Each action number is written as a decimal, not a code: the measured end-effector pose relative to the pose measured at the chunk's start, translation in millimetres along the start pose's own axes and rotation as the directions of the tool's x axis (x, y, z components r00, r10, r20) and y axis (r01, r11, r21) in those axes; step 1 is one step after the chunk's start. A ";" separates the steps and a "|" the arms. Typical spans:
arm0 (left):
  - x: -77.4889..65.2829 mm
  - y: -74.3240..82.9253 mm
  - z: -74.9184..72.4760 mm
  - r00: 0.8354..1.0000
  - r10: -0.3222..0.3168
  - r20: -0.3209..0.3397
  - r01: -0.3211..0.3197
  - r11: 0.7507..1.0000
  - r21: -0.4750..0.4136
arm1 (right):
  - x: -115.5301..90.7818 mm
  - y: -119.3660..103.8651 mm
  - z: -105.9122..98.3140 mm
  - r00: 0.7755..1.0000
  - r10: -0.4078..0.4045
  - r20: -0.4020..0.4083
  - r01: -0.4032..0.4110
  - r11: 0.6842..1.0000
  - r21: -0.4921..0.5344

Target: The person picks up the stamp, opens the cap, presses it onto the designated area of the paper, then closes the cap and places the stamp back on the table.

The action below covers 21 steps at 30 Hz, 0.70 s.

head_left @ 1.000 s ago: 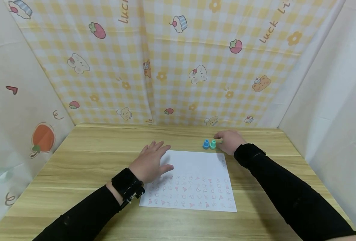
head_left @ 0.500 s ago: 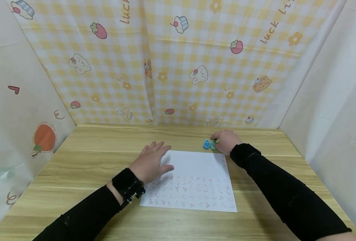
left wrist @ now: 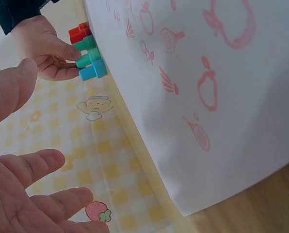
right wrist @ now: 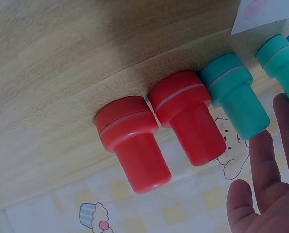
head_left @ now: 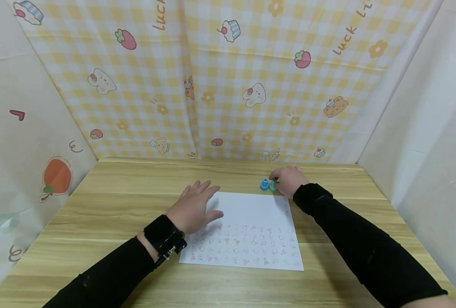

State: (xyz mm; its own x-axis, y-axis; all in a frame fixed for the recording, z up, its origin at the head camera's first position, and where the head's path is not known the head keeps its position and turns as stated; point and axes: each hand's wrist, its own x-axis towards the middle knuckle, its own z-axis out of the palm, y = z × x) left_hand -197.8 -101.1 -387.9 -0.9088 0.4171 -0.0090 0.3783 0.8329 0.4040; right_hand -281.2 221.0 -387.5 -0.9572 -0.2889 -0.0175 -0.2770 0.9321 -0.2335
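Note:
Near the back of the table, my right hand [head_left: 289, 179] pinches a green toy stamp [head_left: 272, 186] by its narrow handle; in the left wrist view the thumb and a finger close on that green stamp [left wrist: 91, 58]. A blue stamp [head_left: 264, 185] stands right beside it. Two red stamps [right wrist: 139, 150] and another teal-green stamp [right wrist: 236, 97] stand along the same row, hidden behind the hand in the head view. My left hand [head_left: 191, 209], fingers spread and holding nothing, is over the left side of a white sheet of paper [head_left: 247, 209].
Rows of small red stamped prints [left wrist: 207, 90] cover the sheet's near half, with a few at its right edge. The wooden table [head_left: 123, 192] ends at a yellow checked cloth backdrop [head_left: 220, 107], with pale cloths [head_left: 416, 128] at both sides.
My right hand has moved a little left, from beside the green stamp onto its handle, which it now pinches. The left hand stays almost where it was.

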 end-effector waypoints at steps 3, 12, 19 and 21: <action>0.0 0.7 0.2 1.000 -0.001 -0.002 0.001 1.000 -0.005 | -1.1 -0.2 -0.6 1.000 0.000 -0.005 0.000 1.000 0.005; -0.9 2.6 1.0 1.000 0.004 -0.001 -0.004 1.000 -0.029 | -7.5 -2.5 -8.7 1.000 0.011 -0.017 -0.010 0.999 0.046; -1.6 4.6 2.7 1.000 0.022 0.005 -0.022 0.998 -0.057 | -19.4 -6.9 -18.4 0.997 0.060 -0.058 -0.049 0.985 0.164; -1.7 5.5 3.7 1.000 0.025 0.004 -0.025 0.998 -0.062 | -23.7 -9.4 -20.2 0.996 0.054 -0.075 -0.039 0.980 0.193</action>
State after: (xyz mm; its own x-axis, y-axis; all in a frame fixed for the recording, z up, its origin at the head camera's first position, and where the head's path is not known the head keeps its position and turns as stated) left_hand -193.6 -95.8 -389.0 -0.8984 0.4392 -0.0026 0.3890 0.7982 0.4599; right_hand -257.5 223.5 -365.3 -0.9745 -0.2204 0.0430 -0.2181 0.8829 -0.4159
